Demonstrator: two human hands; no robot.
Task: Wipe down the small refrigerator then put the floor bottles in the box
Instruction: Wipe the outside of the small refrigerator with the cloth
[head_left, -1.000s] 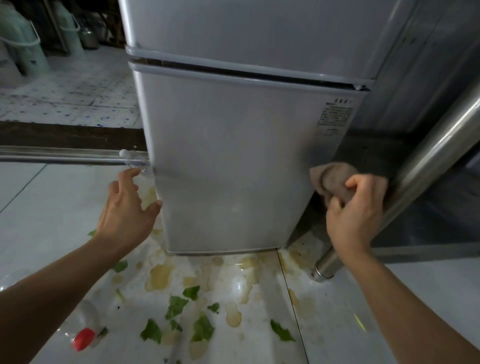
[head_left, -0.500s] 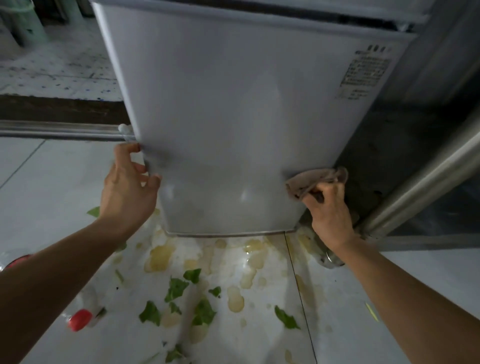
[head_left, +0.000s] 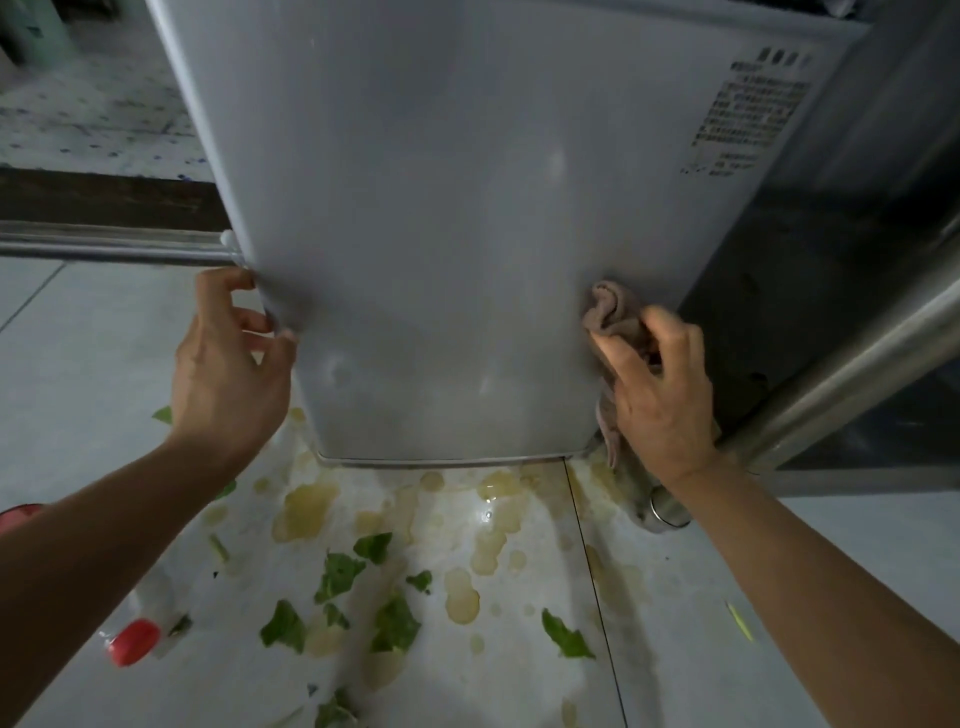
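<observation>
Near the left edge of the tiled floor (head_left: 78, 364), a clear bottle (head_left: 148, 618) with a red cap lies on its side, partly behind the left forearm. To its right, the left hand (head_left: 228, 364) grips the lower left edge of the grey refrigerator (head_left: 467, 234), fingers curled round the corner. Below the door, yellowish spills (head_left: 306, 509) and green leaf scraps (head_left: 337, 574) are scattered over the tiles. At the door's lower right corner, the right hand (head_left: 660, 395) holds a bunched brown cloth (head_left: 613, 317) against the refrigerator. Farther right, a slanted metal pole (head_left: 841, 379) meets the floor.
</observation>
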